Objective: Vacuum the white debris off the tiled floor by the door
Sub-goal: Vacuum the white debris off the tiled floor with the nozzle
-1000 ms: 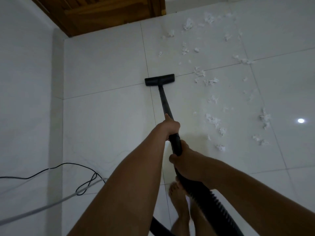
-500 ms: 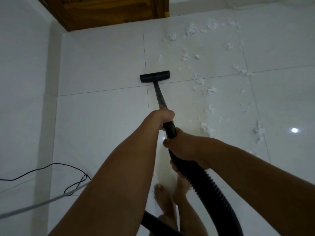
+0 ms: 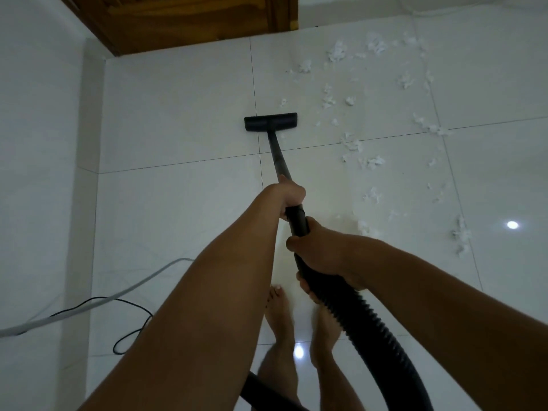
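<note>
A black vacuum floor head point(image 3: 270, 122) lies flat on the white tiled floor point(image 3: 178, 114), below the wooden door point(image 3: 189, 19). Its black wand point(image 3: 278, 155) runs back to my hands. My left hand point(image 3: 289, 195) grips the wand high up. Just behind it my right hand point(image 3: 323, 253) grips the wand's end where the ribbed black hose point(image 3: 376, 336) begins. White debris point(image 3: 353, 145) is scattered in several clumps to the right of the head, reaching from near the door down to the right of my hands.
A white wall point(image 3: 38, 143) bounds the floor on the left. A grey cable point(image 3: 98, 304) and a thin black cord point(image 3: 130, 336) lie on the floor at lower left. My bare feet point(image 3: 281, 318) stand under my arms. The hose loops behind my legs.
The floor head has slid forward across the tile joint, toward the door. Both hands keep the same grip on the wand. The view has shifted slightly.
</note>
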Motion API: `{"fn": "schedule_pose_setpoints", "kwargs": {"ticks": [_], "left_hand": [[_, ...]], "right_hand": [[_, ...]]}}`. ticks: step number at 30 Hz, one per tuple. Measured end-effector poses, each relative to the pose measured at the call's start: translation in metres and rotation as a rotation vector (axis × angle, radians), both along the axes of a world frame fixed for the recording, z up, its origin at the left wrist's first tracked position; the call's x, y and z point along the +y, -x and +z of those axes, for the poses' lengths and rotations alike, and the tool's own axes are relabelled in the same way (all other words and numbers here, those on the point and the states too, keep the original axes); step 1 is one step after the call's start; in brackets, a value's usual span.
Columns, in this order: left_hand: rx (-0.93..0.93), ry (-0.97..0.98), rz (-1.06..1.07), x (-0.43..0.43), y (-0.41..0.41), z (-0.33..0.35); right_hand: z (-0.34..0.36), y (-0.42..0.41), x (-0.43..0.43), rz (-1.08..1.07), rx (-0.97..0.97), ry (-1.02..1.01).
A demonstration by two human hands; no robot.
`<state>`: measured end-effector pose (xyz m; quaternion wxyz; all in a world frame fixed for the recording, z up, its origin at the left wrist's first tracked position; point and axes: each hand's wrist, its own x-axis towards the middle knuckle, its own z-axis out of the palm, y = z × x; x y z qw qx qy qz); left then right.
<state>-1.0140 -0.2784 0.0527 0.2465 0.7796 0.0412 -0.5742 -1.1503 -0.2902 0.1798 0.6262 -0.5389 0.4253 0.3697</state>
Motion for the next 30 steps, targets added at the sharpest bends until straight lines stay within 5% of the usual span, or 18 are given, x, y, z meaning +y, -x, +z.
{"fn": "schedule_pose_setpoints", "kwargs": {"ticks": [14,30], "left_hand": [[0.01,0.011,-0.1,0.062,0.054,0.008],[-0.084,0.013,-0.183,0.039,0.031,-0.038]], "right_hand": [[-0.005,0.054,0.074,-0.042,-0.054,0.094],[-0.05,0.041,0.06,-0.021,-0.153,0.143]]}}
